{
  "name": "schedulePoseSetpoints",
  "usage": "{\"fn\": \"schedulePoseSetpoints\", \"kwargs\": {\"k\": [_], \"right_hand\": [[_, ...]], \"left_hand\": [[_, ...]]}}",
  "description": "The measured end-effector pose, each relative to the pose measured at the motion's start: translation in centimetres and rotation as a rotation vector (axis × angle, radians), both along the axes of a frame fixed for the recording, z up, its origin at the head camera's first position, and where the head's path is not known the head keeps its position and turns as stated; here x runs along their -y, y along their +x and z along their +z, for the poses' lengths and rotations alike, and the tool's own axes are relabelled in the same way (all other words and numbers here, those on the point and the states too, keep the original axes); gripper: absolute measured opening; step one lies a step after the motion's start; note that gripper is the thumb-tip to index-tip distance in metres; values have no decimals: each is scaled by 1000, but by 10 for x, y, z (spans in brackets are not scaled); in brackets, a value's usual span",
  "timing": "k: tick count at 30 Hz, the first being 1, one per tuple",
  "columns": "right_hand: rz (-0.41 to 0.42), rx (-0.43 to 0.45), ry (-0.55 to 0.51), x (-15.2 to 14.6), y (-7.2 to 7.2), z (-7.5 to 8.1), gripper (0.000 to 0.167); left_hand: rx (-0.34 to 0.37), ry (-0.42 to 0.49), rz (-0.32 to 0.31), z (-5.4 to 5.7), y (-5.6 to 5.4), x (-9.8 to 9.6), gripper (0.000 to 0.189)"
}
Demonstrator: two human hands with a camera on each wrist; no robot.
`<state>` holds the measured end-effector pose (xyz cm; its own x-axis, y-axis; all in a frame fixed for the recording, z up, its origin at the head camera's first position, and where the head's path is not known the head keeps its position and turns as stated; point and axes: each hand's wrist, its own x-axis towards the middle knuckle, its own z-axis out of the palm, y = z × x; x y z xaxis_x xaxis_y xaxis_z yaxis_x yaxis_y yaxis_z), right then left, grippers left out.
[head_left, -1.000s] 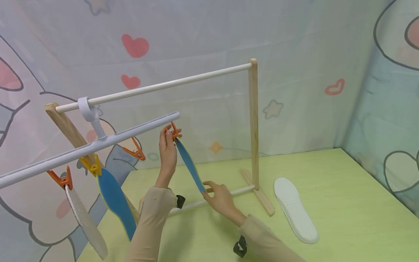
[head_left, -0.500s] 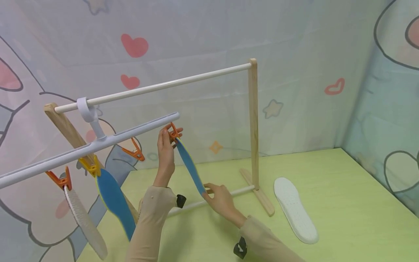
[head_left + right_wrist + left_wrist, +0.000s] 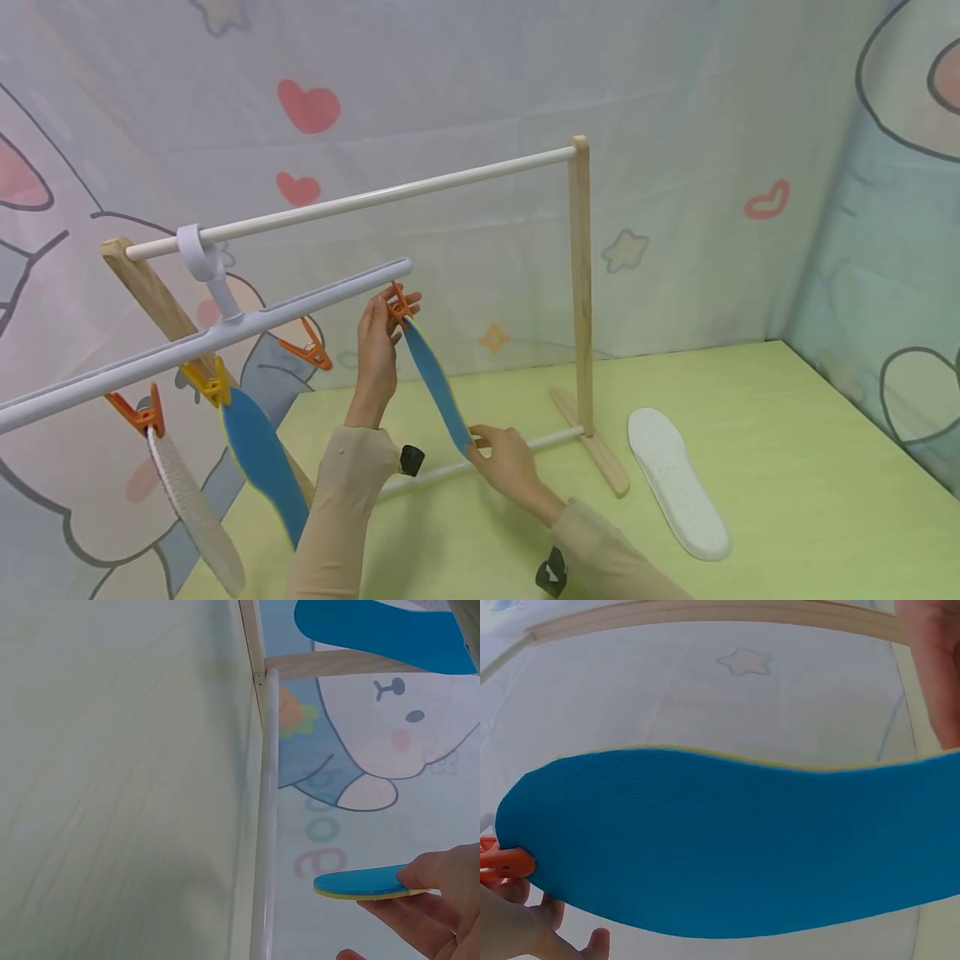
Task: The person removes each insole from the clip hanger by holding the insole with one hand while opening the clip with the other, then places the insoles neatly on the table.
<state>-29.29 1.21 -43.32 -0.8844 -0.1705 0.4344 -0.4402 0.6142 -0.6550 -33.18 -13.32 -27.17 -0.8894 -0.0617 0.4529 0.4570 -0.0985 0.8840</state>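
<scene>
A blue insole (image 3: 435, 379) with a yellow edge hangs at a slant from an orange clip (image 3: 400, 308) at the end of the white hanger bar (image 3: 315, 302). My left hand (image 3: 377, 350) pinches that clip between thumb and fingers. In the left wrist view the clip (image 3: 508, 862) bites the insole's broad end. Below, my right hand (image 3: 510, 467) holds the insole's lower end, thumb on the blue face (image 3: 364, 879) and fingers under the yellow side. A second blue insole (image 3: 262, 450) hangs from a yellow clip (image 3: 213, 382), beside a white insole (image 3: 197, 517) in another orange clip (image 3: 142, 408).
The hanger hooks over the white rail (image 3: 390, 194) of a wooden stand, whose right post (image 3: 582, 292) rises behind my hands. An unused orange clip (image 3: 309, 348) hangs from the bar. Another white insole (image 3: 678, 483) lies on the green table (image 3: 810, 467) at the right.
My left hand has shifted slightly left and its fingers have spread a little around the clip. The blue insole and my right hand have moved barely at all.
</scene>
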Motion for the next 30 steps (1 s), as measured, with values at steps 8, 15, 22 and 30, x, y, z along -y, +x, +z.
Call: {"fn": "schedulePoseSetpoints", "kwargs": {"k": [8, 15, 22, 30], "right_hand": [[-11, -13, 5, 0, 1, -4, 28], [-15, -13, 5, 0, 0, -6, 28], [-15, -7, 8, 0, 1, -6, 28], [-12, 1, 1, -1, 2, -5, 29]], "left_hand": [[3, 24, -68, -1, -1, 3, 40], [2, 48, -100, 0, -1, 4, 40], [16, 107, -137, 4, -2, 5, 34], [29, 179, -173, 6, -1, 3, 33]]}}
